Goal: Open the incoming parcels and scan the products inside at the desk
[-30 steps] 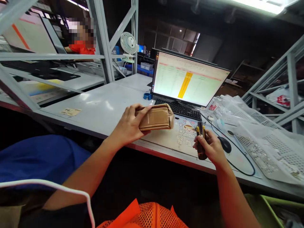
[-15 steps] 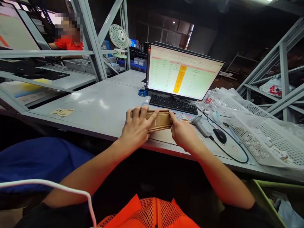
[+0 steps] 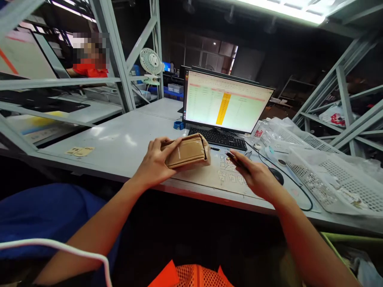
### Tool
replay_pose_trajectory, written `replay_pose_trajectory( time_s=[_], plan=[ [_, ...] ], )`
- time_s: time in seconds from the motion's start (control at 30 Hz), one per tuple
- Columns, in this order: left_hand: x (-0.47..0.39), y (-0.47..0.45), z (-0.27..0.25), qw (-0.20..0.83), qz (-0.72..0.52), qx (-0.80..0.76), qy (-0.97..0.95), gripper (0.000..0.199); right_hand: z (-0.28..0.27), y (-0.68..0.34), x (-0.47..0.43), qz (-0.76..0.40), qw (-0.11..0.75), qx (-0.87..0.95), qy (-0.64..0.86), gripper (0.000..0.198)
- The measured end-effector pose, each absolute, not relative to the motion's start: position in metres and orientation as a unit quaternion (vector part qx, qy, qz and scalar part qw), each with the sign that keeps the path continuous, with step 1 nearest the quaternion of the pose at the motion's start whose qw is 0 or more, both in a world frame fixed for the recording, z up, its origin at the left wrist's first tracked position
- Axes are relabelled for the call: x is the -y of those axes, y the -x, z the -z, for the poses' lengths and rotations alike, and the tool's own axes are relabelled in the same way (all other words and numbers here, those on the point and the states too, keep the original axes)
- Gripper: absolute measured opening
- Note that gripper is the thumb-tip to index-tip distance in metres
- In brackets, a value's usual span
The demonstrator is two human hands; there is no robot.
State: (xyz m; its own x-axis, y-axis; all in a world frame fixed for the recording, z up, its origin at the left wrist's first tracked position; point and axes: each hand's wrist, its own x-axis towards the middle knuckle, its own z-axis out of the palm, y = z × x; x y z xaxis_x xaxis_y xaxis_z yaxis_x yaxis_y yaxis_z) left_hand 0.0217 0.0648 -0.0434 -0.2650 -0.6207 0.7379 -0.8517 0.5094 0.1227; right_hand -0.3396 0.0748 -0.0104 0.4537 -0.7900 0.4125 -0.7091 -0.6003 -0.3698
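Note:
My left hand (image 3: 157, 161) grips a small brown cardboard box (image 3: 188, 152) from its left side, thumb across the top. The box is tilted just above the front of the desk, and its right end looks creased, with an edge standing up. To the right of the box and apart from it, my right hand (image 3: 257, 175) is closed around a thin dark object (image 3: 235, 158) whose kind I cannot make out. Under both lies a printed desk mat (image 3: 220, 181). A dark pen-like stick (image 3: 214, 149) rests on the mat beside the box.
A monitor (image 3: 206, 103) and black keyboard (image 3: 221, 138) stand behind the box. A mouse (image 3: 277, 175) with its cable and white perforated baskets (image 3: 338, 179) lie to the right. Paper labels (image 3: 80, 151) and a blue tape roll (image 3: 178, 125) are on the left. Another person (image 3: 91, 69) sits beyond the frame.
My right hand has left the box and moved right, with the thin dark object in it. My left hand has shifted slightly left with the box, now showing its right end.

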Motion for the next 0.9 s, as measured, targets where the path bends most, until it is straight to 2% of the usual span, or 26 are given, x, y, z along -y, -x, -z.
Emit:
replay_pose_trajectory(
  time_s=[0.07,0.33,0.5,0.7,0.8,0.9],
  plan=[
    [-0.063,-0.030,0.052,0.412,-0.132,0.788,-0.438,0.104,-0.006,0.339,-0.060,0.290,0.043,-0.384,0.876,0.056],
    [-0.059,-0.046,0.068,0.432,-0.072,0.773,-0.460,0.104,-0.052,0.271,-0.023,0.158,-0.071,-0.290,0.941,0.061],
    [-0.050,-0.069,0.075,0.461,-0.026,0.763,-0.453,0.097,-0.059,0.251,-0.004,0.153,-0.075,-0.276,0.946,0.059],
    [-0.049,-0.100,0.106,0.509,0.044,0.696,-0.505,0.098,-0.020,0.251,0.040,0.132,-0.018,-0.292,0.947,0.058],
    [-0.050,-0.121,0.136,0.549,0.120,0.643,-0.520,0.103,0.012,0.283,0.066,0.072,-0.036,-0.393,0.916,0.058],
    [-0.045,-0.140,0.162,0.572,0.205,0.604,-0.516,0.113,0.053,0.327,0.078,0.024,-0.044,-0.507,0.860,0.049]
  ],
)
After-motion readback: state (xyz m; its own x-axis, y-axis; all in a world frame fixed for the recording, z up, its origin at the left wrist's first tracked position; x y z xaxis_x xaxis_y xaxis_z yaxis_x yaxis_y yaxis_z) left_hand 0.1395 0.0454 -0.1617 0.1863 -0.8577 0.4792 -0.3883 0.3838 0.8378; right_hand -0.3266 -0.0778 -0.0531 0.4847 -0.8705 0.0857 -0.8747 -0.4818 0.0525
